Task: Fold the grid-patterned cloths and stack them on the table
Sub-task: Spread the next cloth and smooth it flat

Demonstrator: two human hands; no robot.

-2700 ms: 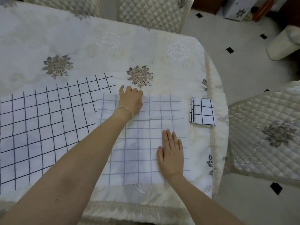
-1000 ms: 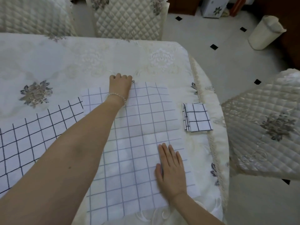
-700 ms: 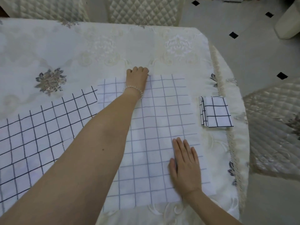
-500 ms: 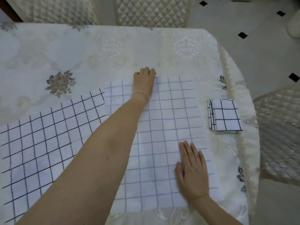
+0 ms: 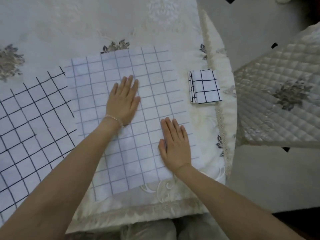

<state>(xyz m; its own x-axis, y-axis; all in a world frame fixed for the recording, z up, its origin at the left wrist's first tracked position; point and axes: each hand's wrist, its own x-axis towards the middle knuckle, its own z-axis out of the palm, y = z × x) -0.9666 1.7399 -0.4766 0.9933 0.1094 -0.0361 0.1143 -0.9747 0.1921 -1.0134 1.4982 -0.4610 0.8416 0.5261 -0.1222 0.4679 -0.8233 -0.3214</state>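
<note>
Cream embroidered worktop (image 5: 121,23) carried the pale-grid cloth (image 5: 152,70) under both flat, spread hands, left hand (image 5: 123,99) and right hand (image 5: 175,144), smoothing it; next likely a fold, toward the folded cloth (image 5: 205,86) right of them.

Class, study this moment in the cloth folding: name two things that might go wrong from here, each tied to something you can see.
1. The spread cloth reaches close to the table's near edge; a careless fold might drag it off.
2. Its left side overlaps the dark-grid cloth, so lifting that side may disturb the other cloth. Both the left hand and right hand lie flat, pinching nothing.
</note>
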